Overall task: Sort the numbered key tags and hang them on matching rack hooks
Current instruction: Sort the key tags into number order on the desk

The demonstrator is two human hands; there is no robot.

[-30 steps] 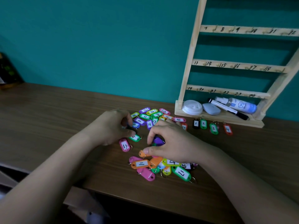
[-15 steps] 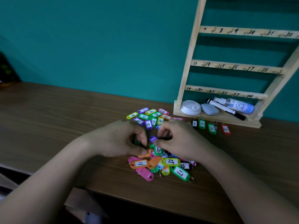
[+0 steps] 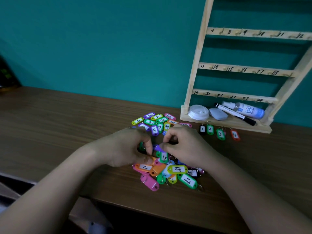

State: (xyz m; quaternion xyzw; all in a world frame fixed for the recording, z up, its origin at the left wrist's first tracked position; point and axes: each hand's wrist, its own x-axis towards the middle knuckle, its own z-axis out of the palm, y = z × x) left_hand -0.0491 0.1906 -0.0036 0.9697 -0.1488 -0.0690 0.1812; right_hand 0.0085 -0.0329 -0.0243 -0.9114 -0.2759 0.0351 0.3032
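**Both hands busy over the near pile**

Your right hand (image 3: 184,146) pinches a purple tag (image 3: 158,147) between thumb and curled fingers, held just above the near pile (image 3: 170,173) at the front of the table (image 3: 50,125). Its number can't be read. Your left hand (image 3: 126,147) sits right beside it, fingers curled round a green tag (image 3: 141,146) that is mostly hidden, with one fingertip touching or almost touching the purple one.

The near pile is mixed colours and overlapping: a yellow 15 tag (image 3: 178,169) lies on top, and a blank pink tag (image 3: 150,182) at the front edge. A second cluster (image 3: 155,121) lies behind your hands, toward the wall.

To the right, four tags lie in a row on the table, just in front of the rack base: black 1 (image 3: 202,130), green 2 (image 3: 210,129), green 3 (image 3: 220,134) and orange 4 (image 3: 235,135).

The wooden rack (image 3: 196,65) leans against the teal wall, its rails showing numbers 7–12, 13–18 and 19–24. No hook in view carries a tag. Its bottom shelf holds a white lid (image 3: 198,112), a pale oval object (image 3: 217,114), a marker (image 3: 236,114) and a spray bottle (image 3: 248,110).
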